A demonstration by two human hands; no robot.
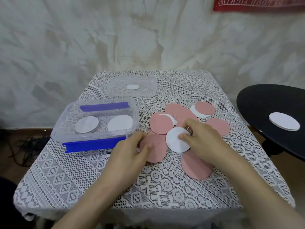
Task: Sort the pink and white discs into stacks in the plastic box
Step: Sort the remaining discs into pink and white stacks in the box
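The right hand (199, 139) pinches the white disc (174, 143); the box (92, 145) lies left of this disc, nearer the left hand (130, 150), which grips a pink disc (157, 153).

You have a single view, from the wide-angle camera on your head. It faces forward and down onto the lace-covered table (66, 171), near enough that your left hand (130, 151) and right hand (203, 142) sit mid-frame, with the pale, stained wall (99, 38) filling the upper part
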